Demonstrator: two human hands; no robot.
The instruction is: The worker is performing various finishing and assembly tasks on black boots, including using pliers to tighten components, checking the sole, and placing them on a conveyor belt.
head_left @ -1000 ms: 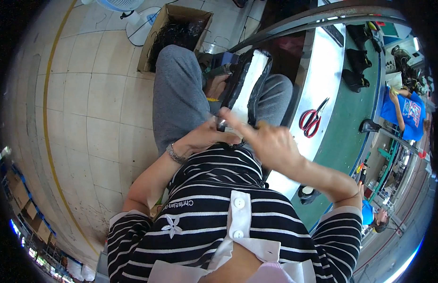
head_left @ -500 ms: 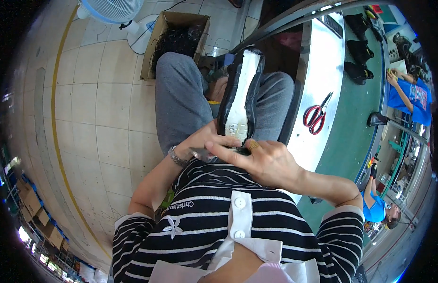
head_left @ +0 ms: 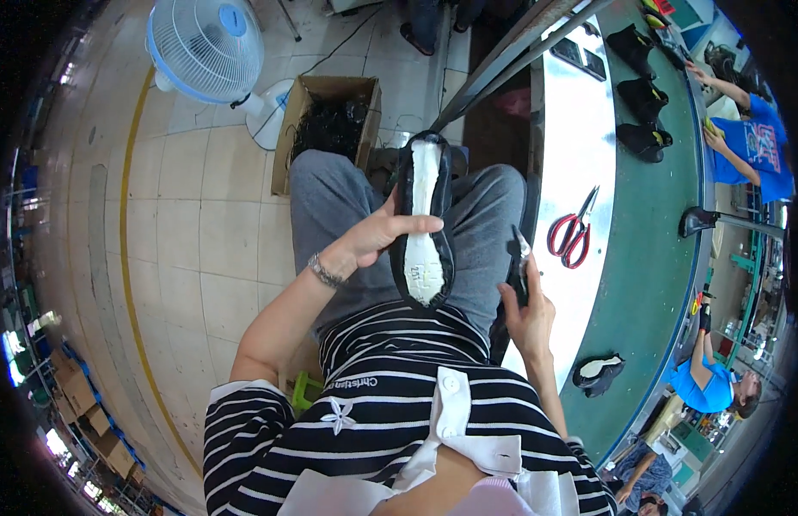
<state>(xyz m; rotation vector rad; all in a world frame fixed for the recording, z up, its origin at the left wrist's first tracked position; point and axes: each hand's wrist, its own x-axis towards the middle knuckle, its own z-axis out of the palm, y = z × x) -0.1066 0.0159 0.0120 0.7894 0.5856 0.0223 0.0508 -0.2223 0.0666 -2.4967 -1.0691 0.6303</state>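
My left hand (head_left: pixel 377 236) grips a black shoe (head_left: pixel 426 185), bottom up, over my lap, its thumb lying across the white underside. The shoe's black edge is folded in around that white strip. On the right, apart from the shoe, my right hand (head_left: pixel 530 318) is closed around a dark tool with a pale metal tip, which looks like a knife (head_left: pixel 518 267). Beside that hand, red-handled scissors (head_left: pixel 571 236) lie on the shiny metal bench (head_left: pixel 580 129).
A green conveyor belt (head_left: pixel 657 258) beyond the bench carries several black shoes (head_left: pixel 644 99) and an upturned shoe (head_left: pixel 598 371). Co-workers in blue (head_left: pixel 756 146) are at the right. A fan (head_left: pixel 205 52) and a cardboard box (head_left: pixel 284 163) of black scraps stand ahead on the left.
My right hand has moved away from the shoe to the right, taking the knife along. My left hand has shifted its hold to the shoe's middle, and the shoe sits closer to my body.
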